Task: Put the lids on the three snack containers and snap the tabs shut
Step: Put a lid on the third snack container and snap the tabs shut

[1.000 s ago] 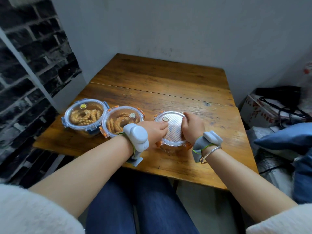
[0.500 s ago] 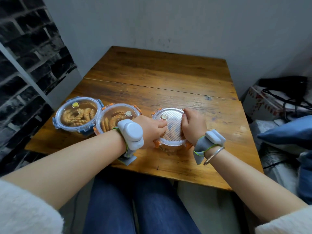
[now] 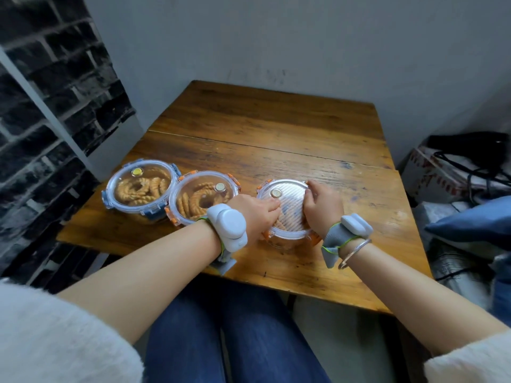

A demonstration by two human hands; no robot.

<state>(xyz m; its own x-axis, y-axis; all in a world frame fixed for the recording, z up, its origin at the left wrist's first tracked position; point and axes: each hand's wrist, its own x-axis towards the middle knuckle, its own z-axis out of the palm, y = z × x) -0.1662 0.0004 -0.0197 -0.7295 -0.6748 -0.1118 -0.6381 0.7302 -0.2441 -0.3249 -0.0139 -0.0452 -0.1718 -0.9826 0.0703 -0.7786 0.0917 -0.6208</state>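
Pressing down on third lid | left hand and right hand curled over its edges | blue tub, orange tub sat lidded left of it | all on table

Orange-tabbed, ribbed clear lid

Mid-frame on the wooden desk, both hands press the lid of the right-hand container: left hand on its left edge, right hand on its right. Two lidded containers sit touching at left.
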